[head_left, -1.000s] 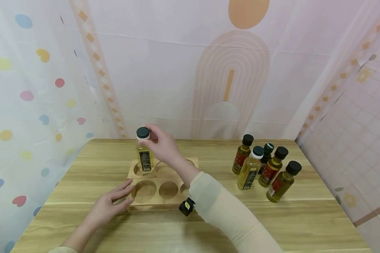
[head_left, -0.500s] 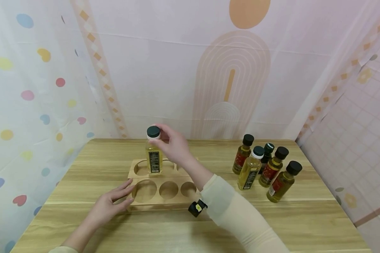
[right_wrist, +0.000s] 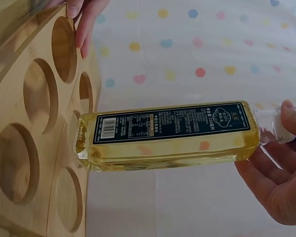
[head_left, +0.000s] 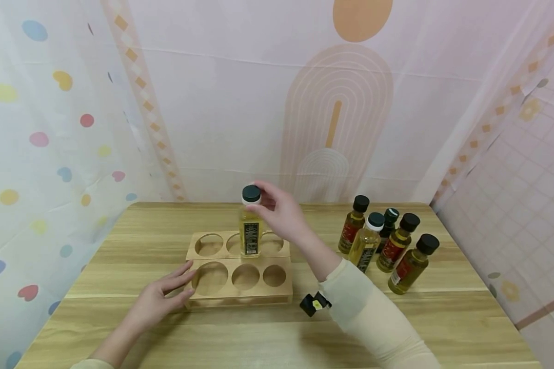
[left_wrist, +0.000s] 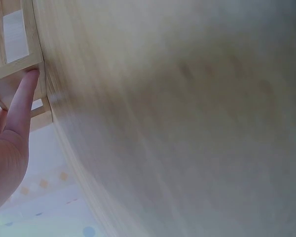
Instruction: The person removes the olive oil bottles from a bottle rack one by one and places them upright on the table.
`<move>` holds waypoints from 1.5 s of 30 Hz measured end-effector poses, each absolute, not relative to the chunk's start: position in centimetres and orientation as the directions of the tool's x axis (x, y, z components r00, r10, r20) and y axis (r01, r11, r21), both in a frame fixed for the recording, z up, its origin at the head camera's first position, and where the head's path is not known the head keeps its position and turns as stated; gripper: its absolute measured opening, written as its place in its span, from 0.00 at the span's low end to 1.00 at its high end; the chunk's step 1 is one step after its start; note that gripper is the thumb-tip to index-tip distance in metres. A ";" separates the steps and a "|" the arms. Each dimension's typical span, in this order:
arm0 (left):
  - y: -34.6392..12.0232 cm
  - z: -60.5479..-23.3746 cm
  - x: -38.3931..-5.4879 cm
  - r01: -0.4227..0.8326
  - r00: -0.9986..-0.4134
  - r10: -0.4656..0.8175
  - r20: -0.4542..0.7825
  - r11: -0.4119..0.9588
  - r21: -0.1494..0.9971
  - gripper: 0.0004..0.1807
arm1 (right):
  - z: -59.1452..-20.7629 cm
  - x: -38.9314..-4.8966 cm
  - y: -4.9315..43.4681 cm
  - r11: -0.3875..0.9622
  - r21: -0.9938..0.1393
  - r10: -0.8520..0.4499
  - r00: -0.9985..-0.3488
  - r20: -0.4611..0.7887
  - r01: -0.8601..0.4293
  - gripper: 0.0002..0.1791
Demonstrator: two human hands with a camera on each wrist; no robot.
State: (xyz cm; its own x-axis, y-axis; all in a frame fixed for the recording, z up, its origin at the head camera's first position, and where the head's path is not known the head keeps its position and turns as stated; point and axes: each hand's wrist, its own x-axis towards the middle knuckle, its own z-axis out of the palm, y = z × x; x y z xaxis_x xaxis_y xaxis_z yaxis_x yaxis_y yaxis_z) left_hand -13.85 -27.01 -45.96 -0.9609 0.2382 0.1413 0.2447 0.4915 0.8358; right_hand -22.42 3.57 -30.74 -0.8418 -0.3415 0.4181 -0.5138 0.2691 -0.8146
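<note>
A square-sided bottle of yellow oil (head_left: pixel 251 233) with a dark green cap stands upright over the back middle hole of the two-tier wooden rack (head_left: pixel 270 293). My right hand (head_left: pixel 281 212) pinches the bottle by its neck, just under the cap. In the right wrist view the bottle's dark label (right_wrist: pixel 172 123) faces the camera, and its base is close over the rack's holes. At the rack's left end my left hand (head_left: pixel 166 294) touches the wood with extended fingers. One finger (left_wrist: pixel 24 101) lies against the end panel in the left wrist view.
To the right on the wooden table (head_left: pixel 240 341) stand several oil bottles, among them a second square one (head_left: pixel 365 243) and a round red-labelled one (head_left: pixel 408 266). Patterned curtains (head_left: pixel 231 102) rise behind the table and at both sides.
My right hand has moved rightward with the oil bottle, from over the rack's back left hole to over its back middle hole. The left hand and the rack have stayed in place.
</note>
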 end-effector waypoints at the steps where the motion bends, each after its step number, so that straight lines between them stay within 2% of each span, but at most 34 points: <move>1: -27.0 -45.9 -13.9 0.245 -0.961 0.237 0.142 0.494 0.834 0.28 | -30.7 -22.4 4.0 0.275 -0.813 -0.340 -0.843 0.417 -0.513 0.24; 9: -27.1 -46.0 -14.0 0.255 -0.960 0.234 0.152 0.513 0.820 0.28 | -30.6 -21.4 7.2 0.305 -0.788 -0.332 -0.835 0.439 -0.535 0.22; 16: -27.1 -45.8 -14.0 0.255 -0.960 0.232 0.156 0.498 0.829 0.27 | -30.8 -20.4 10.2 0.317 -0.800 -0.353 -0.846 0.399 -0.509 0.21; 35: -27.0 -45.8 -13.9 0.265 -0.959 0.232 0.165 0.517 0.814 0.27 | -33.5 -17.4 17.5 0.419 -0.786 -0.276 -0.888 0.367 -0.455 0.21; 45: -27.0 -45.7 -14.0 0.279 -0.956 0.234 0.177 0.539 0.794 0.26 | -34.5 -16.7 19.7 0.427 -0.789 -0.286 -0.893 0.347 -0.443 0.21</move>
